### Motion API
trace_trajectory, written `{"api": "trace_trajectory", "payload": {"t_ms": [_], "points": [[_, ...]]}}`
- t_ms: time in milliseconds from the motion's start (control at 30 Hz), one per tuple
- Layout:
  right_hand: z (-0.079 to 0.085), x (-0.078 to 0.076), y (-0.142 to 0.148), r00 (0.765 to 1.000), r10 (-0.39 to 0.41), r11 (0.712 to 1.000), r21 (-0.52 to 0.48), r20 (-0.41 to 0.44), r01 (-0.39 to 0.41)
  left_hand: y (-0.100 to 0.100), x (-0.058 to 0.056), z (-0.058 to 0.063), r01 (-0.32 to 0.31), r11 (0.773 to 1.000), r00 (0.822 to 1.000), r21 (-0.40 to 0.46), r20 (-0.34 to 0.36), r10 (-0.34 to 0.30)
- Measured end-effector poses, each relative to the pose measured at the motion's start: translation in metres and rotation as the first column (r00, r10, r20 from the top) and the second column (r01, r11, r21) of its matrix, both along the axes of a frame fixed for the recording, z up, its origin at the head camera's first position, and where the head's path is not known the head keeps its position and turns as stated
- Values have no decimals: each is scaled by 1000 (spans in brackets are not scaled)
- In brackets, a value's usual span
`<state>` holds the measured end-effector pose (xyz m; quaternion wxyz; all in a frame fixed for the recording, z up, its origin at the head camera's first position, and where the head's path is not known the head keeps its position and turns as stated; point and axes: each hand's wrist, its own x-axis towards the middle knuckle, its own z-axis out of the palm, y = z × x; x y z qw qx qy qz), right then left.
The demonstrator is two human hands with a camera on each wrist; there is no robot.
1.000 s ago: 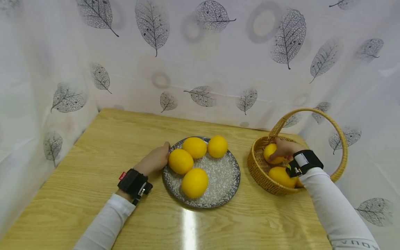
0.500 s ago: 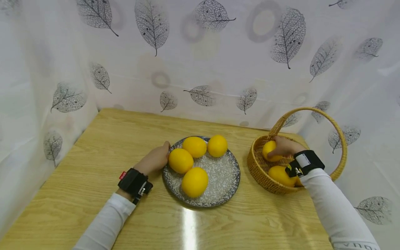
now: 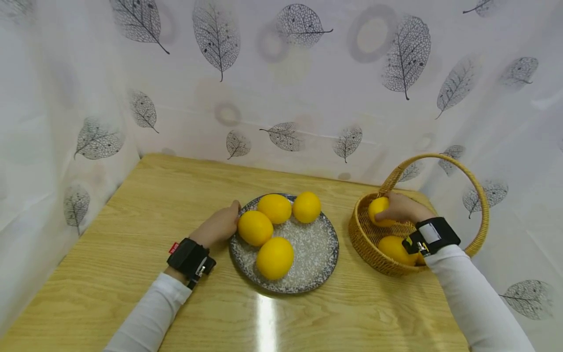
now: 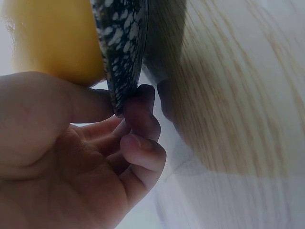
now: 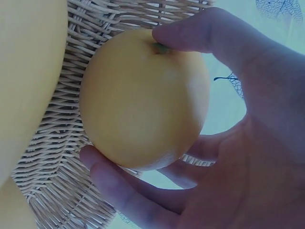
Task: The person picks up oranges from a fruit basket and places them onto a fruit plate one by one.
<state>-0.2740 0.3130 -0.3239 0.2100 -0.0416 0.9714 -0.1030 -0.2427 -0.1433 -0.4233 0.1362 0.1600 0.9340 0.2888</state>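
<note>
My left hand (image 3: 218,225) pinches the left rim of a round speckled grey plate (image 3: 312,252). In the left wrist view the thumb lies on top of the plate's edge (image 4: 125,57) and curled fingers sit under it. Several yellow-orange oranges (image 3: 275,258) rest on the plate, mostly on its left and back parts. Inside the wicker basket (image 3: 365,249) at the right, my right hand (image 3: 403,208) grips a round orange (image 3: 378,211). Up close, the thumb presses beside the green stem end of this orange (image 5: 143,105), with fingers around its other side.
Another large orange (image 3: 396,249) lies in the basket's near part, with one more partly hidden by the right wrist. A tall arched handle (image 3: 477,195) rises over the basket. Behind the wooden table (image 3: 184,181) hangs a white curtain (image 3: 281,98) printed with leaves.
My right hand and the orange in it have shifted slightly left inside the basket. The left hand stays on the plate's rim, and the plate holds its place.
</note>
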Motion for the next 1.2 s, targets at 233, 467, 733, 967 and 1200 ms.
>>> {"api": "trace_trajectory", "payload": {"t_ms": [233,467,733,967,1200], "points": [[4,8,-6,997,21,999,-26,-69,-23,0,-1,3,-13,1000,1000,2,19,13],[8,18,-14,993,24,998,-51,-120,-31,0,0,2,-10,1000,1000,2,6,10],[10,27,-18,984,14,998,-51,-178,-23,1,-1,1,-21,1000,1000,-7,22,21],[14,36,-24,978,8,999,-46,-207,-17,0,-1,-2,-15,1000,1000,-4,18,15],[18,47,-35,971,-13,998,-60,-237,-1,-1,-2,-4,-21,1000,1000,9,16,21]]}}
